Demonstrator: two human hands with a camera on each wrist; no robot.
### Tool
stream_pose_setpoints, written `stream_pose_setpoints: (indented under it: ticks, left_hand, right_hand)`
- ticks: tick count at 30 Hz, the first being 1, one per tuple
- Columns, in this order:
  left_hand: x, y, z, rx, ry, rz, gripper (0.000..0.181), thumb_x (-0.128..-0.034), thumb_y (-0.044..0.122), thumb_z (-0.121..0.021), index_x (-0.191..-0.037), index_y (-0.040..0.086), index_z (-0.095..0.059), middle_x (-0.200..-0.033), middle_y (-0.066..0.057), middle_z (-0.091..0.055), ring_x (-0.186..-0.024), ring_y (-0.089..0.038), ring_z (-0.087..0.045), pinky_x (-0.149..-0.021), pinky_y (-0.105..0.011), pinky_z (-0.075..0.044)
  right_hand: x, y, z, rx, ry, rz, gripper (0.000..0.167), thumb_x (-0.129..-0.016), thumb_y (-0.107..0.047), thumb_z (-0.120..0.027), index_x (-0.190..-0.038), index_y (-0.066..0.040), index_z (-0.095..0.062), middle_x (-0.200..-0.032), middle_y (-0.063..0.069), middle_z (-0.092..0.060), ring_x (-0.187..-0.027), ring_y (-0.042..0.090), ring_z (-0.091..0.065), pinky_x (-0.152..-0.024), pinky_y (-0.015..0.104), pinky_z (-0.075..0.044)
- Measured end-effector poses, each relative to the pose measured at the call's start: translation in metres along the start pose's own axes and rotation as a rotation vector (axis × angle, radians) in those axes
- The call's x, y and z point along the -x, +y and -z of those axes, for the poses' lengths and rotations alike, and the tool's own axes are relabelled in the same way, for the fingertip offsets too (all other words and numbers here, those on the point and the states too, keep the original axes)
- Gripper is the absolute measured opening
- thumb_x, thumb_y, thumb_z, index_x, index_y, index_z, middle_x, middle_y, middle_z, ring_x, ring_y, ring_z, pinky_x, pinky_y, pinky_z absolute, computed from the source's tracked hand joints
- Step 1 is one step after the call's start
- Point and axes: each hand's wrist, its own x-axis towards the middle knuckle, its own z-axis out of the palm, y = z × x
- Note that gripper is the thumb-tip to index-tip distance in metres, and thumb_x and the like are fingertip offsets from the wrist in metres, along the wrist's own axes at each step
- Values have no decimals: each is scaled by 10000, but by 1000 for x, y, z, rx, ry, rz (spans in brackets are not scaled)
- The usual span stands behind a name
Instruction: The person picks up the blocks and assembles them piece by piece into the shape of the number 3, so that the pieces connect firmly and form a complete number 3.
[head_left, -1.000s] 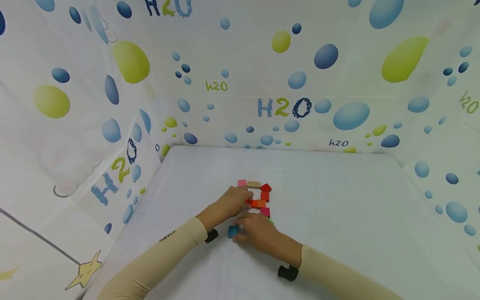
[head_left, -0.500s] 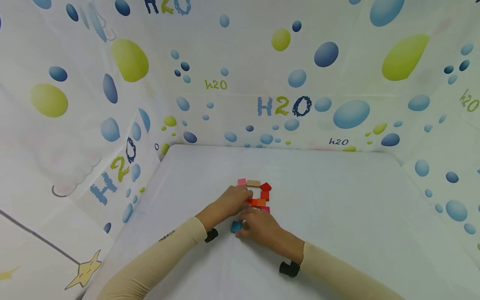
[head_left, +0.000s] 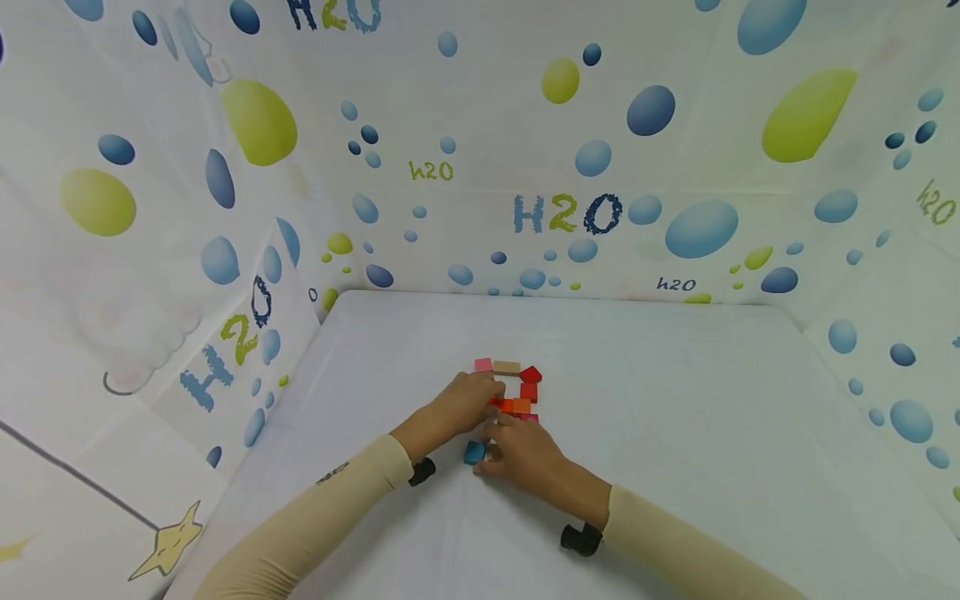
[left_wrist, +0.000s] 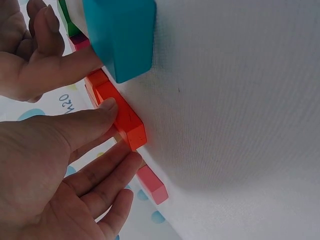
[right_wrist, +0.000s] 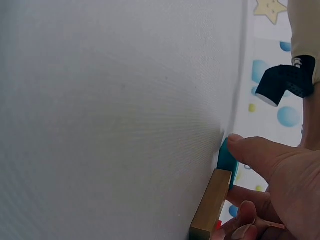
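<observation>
My left hand [head_left: 471,402] pinches the near end of an orange-red block [left_wrist: 125,117], thumb on one side and fingers on the other. To its right in the head view, my right hand [head_left: 525,450] holds a blue block [head_left: 475,452] between thumb and fingers. The thumb lies on the blue block's end in the right wrist view, where a tan wooden block [right_wrist: 212,202] sits against it. An orange block [head_left: 522,406] adjoins the orange-red one. Near it are a magenta block [head_left: 530,417] and a red square block [head_left: 528,392].
Farther back lie a pink block [head_left: 483,365], a flat tan block [head_left: 507,367] and a red pentagonal block [head_left: 531,375]. Part of a green block [left_wrist: 70,20] shows in the left wrist view. White cloth [head_left: 675,400] covers the table, with patterned sheets [head_left: 495,125] behind.
My right hand has moved the blue block slightly right and away from me, turning it a little. The green block is now covered in the head view. My left hand has stayed in place.
</observation>
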Motion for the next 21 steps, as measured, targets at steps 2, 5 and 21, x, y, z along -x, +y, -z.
stream_pose_setpoints:
  ticks: [2, 5, 21]
  left_hand:
    - [0, 0, 0, -1, -1, 0, 185, -986, 257, -772, -1143, 162, -747, -1004, 8, -706, -891, -135, -628, -900, -339, -566]
    - [0, 0, 1, -2, -4, 4, 183, -982, 259, -777, -1135, 163, -745, -1009, 9, -709, -893, -135, -630, -914, -346, -568]
    - [1, 1, 3, 19, 13, -11, 197, -967, 249, -794, -1130, 147, -753, -990, 7, -709, -857, -123, -623, -867, -279, -592]
  right_hand:
    - [0, 0, -1, 11, -4, -4, 465, -823, -442, -906, -1142, -127, -784, -1055, -15, -758, -891, 106, -668, -724, 225, -552]
    - [1, 0, -1, 18, -2, -7, 467, -819, -437, -910, -1147, -129, -784, -1053, -11, -753, -922, 116, -671, -742, 239, -566]
    - [2, 4, -2, 22, 10, 6, 423, -828, -415, -909, -1091, -118, -764, -926, -20, -669, -789, 69, -556, -627, 172, -454]
